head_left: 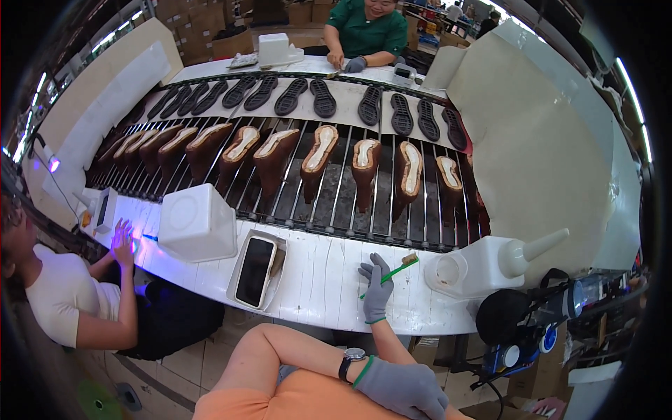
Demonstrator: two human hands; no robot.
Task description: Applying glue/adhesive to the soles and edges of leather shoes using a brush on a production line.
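Note:
My right hand, in a grey glove, is over the white table edge with a slim green toothbrush held in its fingers. The brush's brownish head points up and to the right. My left hand, also gloved and with a watch at the wrist, lies across my right arm near the lower edge. Its fingers curl downward, and whatever is under them is hidden. Beyond the table, brown shoe uppers stand sole-side up on metal rods, with pale bottoms. Black shoe soles lie in a row behind them.
On the white table are a white plastic jug, a phone in a cut-open white container, and a larger white container. One person sits at left; another works across the rack. Pale panels flank both ends.

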